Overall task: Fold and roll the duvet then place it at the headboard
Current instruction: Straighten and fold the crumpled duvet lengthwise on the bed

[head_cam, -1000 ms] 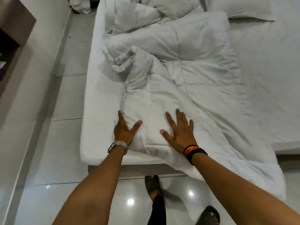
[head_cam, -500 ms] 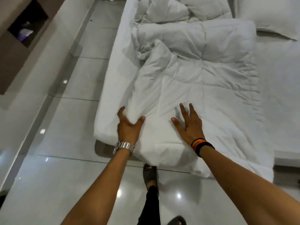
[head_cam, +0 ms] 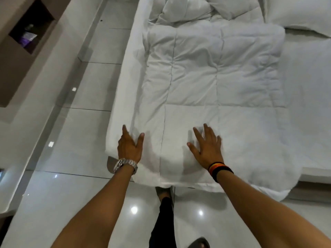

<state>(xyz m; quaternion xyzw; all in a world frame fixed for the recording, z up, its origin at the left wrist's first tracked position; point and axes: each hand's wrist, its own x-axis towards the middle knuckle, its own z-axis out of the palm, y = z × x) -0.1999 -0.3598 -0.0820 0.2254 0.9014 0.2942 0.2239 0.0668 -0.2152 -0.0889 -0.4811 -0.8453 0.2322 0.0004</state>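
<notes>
A white quilted duvet (head_cam: 211, 81) lies folded and fairly flat along the left part of the bed (head_cam: 308, 90), its near end hanging over the foot edge. My left hand (head_cam: 129, 145), with a metal watch on the wrist, rests at the duvet's left near edge, thumb on top and fingers along the side. My right hand (head_cam: 207, 145), with dark wristbands, lies flat and spread on the duvet's top near the foot end. Neither hand grips the fabric.
Crumpled white bedding (head_cam: 193, 9) and a pillow (head_cam: 300, 13) lie toward the headboard end. Glossy tiled floor (head_cam: 86, 133) runs along the bed's left side. A brown wall niche (head_cam: 26, 31) is at upper left. My feet in sandals (head_cam: 162, 192) stand at the bed's foot.
The bunched folds on the duvet's left side have been flattened out; the duvet now lies smooth. Both hands stay at its near end, slightly spread apart. The view shifted left.
</notes>
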